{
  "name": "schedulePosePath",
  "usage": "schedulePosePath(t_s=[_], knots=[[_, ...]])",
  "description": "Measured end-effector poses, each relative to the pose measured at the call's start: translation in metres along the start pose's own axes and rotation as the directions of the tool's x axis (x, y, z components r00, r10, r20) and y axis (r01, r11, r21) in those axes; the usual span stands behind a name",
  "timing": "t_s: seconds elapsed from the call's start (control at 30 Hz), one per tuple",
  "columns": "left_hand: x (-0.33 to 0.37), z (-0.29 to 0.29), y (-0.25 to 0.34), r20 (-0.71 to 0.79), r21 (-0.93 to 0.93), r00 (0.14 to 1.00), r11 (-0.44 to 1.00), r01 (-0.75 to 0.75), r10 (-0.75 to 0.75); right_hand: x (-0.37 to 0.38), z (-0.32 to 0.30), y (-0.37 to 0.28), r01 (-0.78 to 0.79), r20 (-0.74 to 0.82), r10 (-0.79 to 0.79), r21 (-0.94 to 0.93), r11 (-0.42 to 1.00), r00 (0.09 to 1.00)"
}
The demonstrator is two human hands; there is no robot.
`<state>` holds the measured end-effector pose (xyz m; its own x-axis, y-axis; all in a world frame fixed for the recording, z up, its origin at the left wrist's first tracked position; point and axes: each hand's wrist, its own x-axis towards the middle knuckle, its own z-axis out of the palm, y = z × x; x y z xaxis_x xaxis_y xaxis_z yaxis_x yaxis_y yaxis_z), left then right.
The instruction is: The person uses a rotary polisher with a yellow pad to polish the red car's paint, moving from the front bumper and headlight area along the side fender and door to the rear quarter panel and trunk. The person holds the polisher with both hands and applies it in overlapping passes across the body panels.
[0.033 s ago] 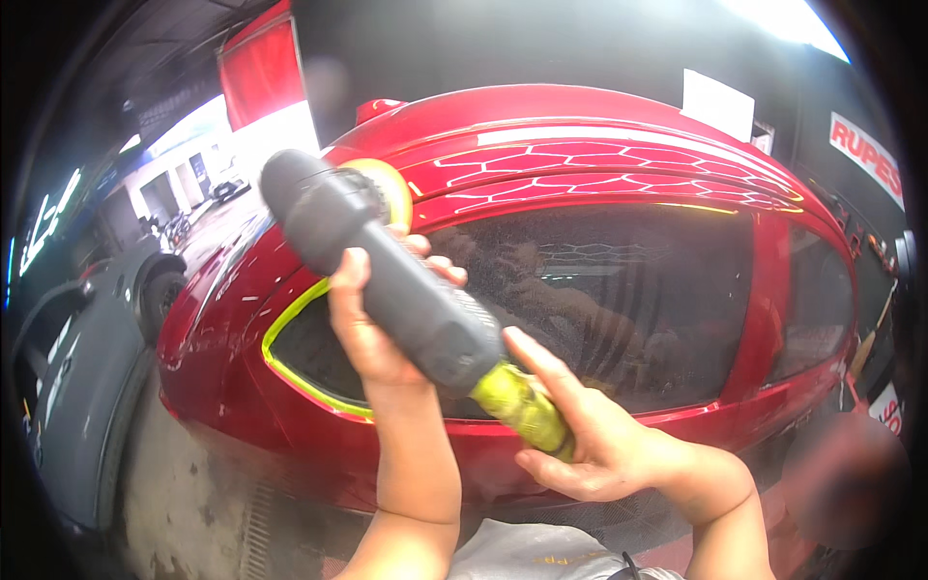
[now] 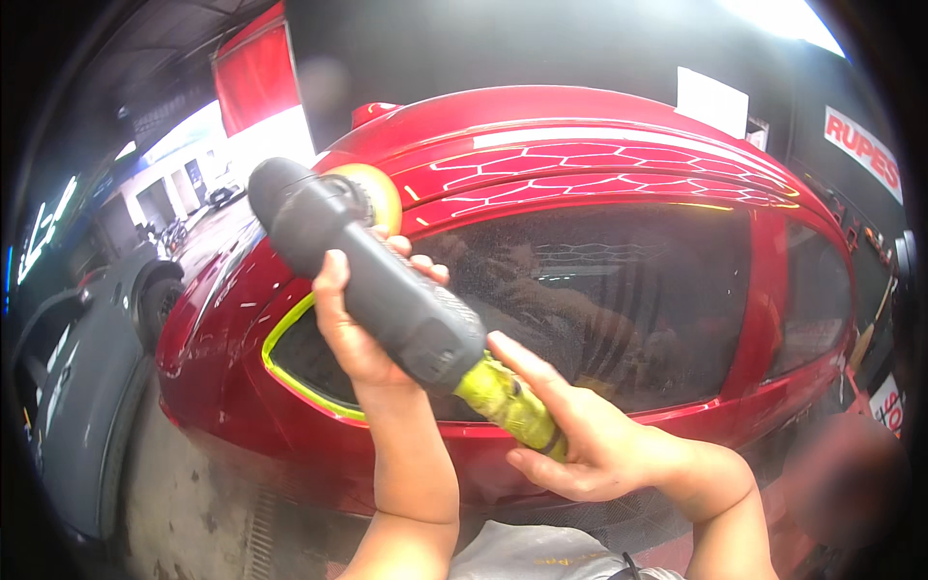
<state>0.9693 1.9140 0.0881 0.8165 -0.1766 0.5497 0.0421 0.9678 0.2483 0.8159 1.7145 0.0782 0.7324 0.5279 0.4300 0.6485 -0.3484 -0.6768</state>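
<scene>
A dark grey power polisher slants across the middle, with its head at the upper left. My left hand is closed around its body behind the head. On the tool's rear end, wrapped in yellow-green, my right hand has its grip, index finger lying along the side. The round yellow pad faces the roof edge of a red car; whether it touches is hard to tell. Under the tool lies a dusty dark side window. Yellow-green tape edges the small window at left.
A grey car stands on the left, beyond a strip of concrete floor. A dark wall with a white panel rises behind the red car. A red banner hangs near the bright opening. A blurred shape is at lower right.
The polisher and both my hands have shifted slightly left in the picture, the pad with them. My grip on it is the same.
</scene>
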Motion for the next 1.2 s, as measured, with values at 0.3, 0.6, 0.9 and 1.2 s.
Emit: schedulePosePath(t_s=[0.3, 0.6, 0.9, 1.2], knots=[[0.024, 0.054, -0.057, 0.075, 0.067, 0.971, 0.973, 0.222, -0.227, -0.044, 0.011, -0.033, -0.098, -0.388, 0.107, 0.045, 0.994, 0.915], [0.07, 0.156, -0.273, 0.317, 0.021, 0.768, 0.814, 0.581, -0.556, -0.116, -0.07, -0.079, -0.219, -0.855, 0.254, 0.17, 0.961, 0.451], [0.088, 0.203, -0.289, 0.138, -0.032, 0.865, 0.871, 0.49, -0.482, -0.15, -0.18, -0.118, -0.388, -0.827, 0.268, 0.067, 0.919, 0.494], [0.106, 0.142, -0.166, -0.076, 0.075, 0.986, 0.985, 0.154, -0.148, -0.046, -0.159, -0.097, -0.363, -0.673, 0.17, -0.156, 0.919, 0.72]])
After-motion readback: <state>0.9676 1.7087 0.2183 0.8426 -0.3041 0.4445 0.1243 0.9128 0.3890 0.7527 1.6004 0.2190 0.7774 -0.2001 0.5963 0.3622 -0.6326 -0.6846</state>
